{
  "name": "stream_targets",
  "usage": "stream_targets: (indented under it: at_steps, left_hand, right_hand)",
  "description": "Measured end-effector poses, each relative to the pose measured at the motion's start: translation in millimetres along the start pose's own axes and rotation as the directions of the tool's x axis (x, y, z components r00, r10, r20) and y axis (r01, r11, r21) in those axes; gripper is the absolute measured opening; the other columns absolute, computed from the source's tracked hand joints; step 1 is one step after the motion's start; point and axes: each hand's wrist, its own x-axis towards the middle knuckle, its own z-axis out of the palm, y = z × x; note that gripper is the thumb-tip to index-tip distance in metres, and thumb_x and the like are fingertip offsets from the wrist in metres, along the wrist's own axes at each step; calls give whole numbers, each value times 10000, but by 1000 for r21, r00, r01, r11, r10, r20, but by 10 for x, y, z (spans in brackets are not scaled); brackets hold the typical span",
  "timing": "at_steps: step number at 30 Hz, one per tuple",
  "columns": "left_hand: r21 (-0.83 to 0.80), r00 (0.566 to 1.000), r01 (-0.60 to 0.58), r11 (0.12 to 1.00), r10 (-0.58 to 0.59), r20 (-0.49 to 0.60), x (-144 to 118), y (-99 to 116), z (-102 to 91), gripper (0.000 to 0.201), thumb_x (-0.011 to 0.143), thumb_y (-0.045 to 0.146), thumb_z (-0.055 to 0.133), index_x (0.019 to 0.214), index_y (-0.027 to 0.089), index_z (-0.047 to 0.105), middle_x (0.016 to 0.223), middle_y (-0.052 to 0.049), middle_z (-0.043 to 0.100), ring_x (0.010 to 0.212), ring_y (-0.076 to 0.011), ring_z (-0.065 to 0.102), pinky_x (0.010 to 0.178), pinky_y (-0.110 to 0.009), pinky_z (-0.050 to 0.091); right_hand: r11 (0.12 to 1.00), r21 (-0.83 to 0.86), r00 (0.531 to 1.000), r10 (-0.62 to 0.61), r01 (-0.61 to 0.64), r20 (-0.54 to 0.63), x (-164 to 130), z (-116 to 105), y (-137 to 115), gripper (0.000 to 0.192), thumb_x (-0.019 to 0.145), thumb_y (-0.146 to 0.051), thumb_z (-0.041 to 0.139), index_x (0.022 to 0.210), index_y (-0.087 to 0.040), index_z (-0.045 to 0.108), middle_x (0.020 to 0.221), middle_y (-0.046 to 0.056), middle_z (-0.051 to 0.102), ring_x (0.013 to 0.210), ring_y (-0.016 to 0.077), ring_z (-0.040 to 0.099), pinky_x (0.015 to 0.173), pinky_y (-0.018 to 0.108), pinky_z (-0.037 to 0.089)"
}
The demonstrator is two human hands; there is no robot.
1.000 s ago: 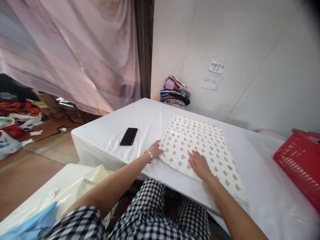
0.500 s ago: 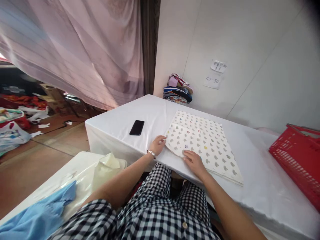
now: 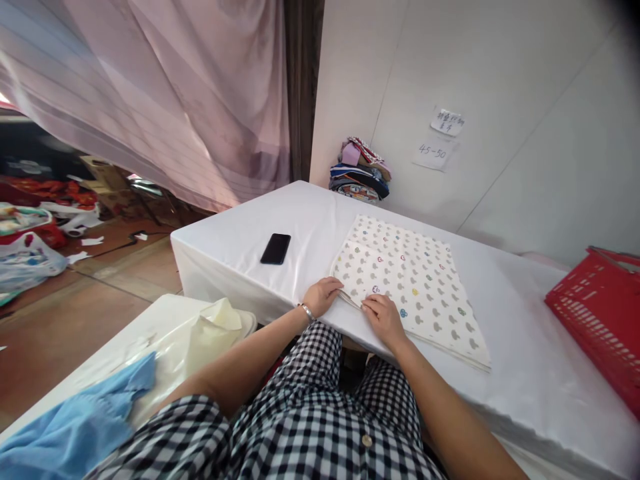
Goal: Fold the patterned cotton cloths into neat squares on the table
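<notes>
White table [image 3: 240,240] fills the room's corner; patterned cloth [image 3: 415,287] lies folded at its near edge. Right hand [image 3: 384,317] and left hand [image 3: 324,295] both pinch the cloth's near corner, fingers curled narrow. Layers could slip apart there, or drag off the edge. Phone [image 3: 275,248] sits well clear.

one head-worn view looks forward and down (from close above) across the white table [image 3: 240,240].

Bare tabletop [image 3: 240,233] all around; only phone [image 3: 275,249] and red basket [image 3: 600,320] intrude.
</notes>
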Motion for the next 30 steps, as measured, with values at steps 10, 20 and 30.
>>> stream_targets:
  at_steps: [10,20,30]
  left_hand:
    - [183,993,-116,976,118,-2,77,55,-15,219,865,160,467,959,179,664,1010,-61,634,938,-167,563,842,-311,486]
    - [332,973,-110,937,33,229,47,106,-120,231,882,179,451,990,194,655,1079,-51,623,992,-176,549,840,-301,477]
    - [320,956,-139,937,42,292,53,71,-161,298,867,118,413,1094,184,593,1124,-61,600,1024,-173,554,884,-315,471]
  right_hand:
    - [999,-21,987,-40,37,-156,-45,12,10,270,902,-232,416,1003,-231,667,931,62,627,881,198,537,784,343,424]
    - [990,-129,998,-64,61,-18,-42,30,-15,270,887,-199,434,1011,-228,673,892,58,616,858,186,516,750,311,412]
    - [977,-190,994,-89,99,61,-38,-21,-84,250,892,-242,442,1015,-222,658,907,65,581,865,193,494,763,314,387]
